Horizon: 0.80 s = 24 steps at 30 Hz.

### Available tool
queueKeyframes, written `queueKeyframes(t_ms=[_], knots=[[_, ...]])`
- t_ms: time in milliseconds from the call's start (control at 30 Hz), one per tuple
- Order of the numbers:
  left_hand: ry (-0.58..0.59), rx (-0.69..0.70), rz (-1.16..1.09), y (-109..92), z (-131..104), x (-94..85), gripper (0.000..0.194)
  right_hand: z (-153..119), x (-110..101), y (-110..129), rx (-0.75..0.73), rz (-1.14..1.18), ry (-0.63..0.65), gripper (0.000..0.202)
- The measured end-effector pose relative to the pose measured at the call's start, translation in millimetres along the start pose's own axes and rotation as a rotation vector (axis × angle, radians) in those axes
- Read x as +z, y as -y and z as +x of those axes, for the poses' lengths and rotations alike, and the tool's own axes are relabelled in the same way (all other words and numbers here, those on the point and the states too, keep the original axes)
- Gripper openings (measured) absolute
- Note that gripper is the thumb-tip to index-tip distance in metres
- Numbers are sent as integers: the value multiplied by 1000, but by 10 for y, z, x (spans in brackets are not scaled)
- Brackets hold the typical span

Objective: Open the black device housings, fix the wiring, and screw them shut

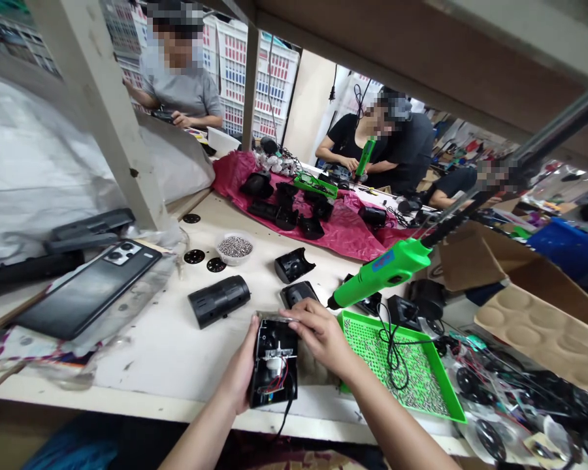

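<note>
Black and grey, a phone (91, 290) lies on plastic wrap at the far left. Next come dark discs (194, 256), a black cylinder (219, 300) on its side, and, behind it, a clear tub (234, 260) heaped with small metal pieces. At the front edge of the table (166, 352), the left hand (242, 367) grips the left side of an open black casing (276, 365); inside are a white part and red wires. The right hand (318, 331) is closed on the casing's top edge, fingers bent. Beyond, a small green tray (323, 188) sits among black parts on pink sheeting (353, 245). Further right, a green screwdriver (382, 274) slants above a larger green tray (449, 385), which holds many small metal pieces and a looped black cord (396, 359). An open cardboard box (470, 254) stands at the far right.
</note>
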<state>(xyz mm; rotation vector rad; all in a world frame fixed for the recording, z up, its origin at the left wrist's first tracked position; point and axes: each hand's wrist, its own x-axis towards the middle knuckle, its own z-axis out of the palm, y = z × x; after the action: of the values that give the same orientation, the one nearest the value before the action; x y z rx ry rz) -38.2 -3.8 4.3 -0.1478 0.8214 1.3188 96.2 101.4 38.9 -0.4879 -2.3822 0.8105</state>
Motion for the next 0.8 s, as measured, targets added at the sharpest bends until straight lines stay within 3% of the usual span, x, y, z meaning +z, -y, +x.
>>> queueKeyframes(t_ms=[167, 467, 600, 700, 800], knots=[[-33, -24, 61, -22, -33, 36, 57, -2, 15, -11, 25, -24, 31, 28], [-70, -40, 36, -45, -43, 52, 59, 22, 126, 24, 197, -94, 56, 29], [-13, -63, 7, -64, -70, 61, 61, -6, 106, 76, 233, -108, 39, 30], [-38, -30, 42, -51, -83, 88, 62, -29, 54, 144, 232, -99, 26, 29], [-79, 75, 141, 2, -62, 89, 60, -40, 22, 198, 261, 74, 19, 33]])
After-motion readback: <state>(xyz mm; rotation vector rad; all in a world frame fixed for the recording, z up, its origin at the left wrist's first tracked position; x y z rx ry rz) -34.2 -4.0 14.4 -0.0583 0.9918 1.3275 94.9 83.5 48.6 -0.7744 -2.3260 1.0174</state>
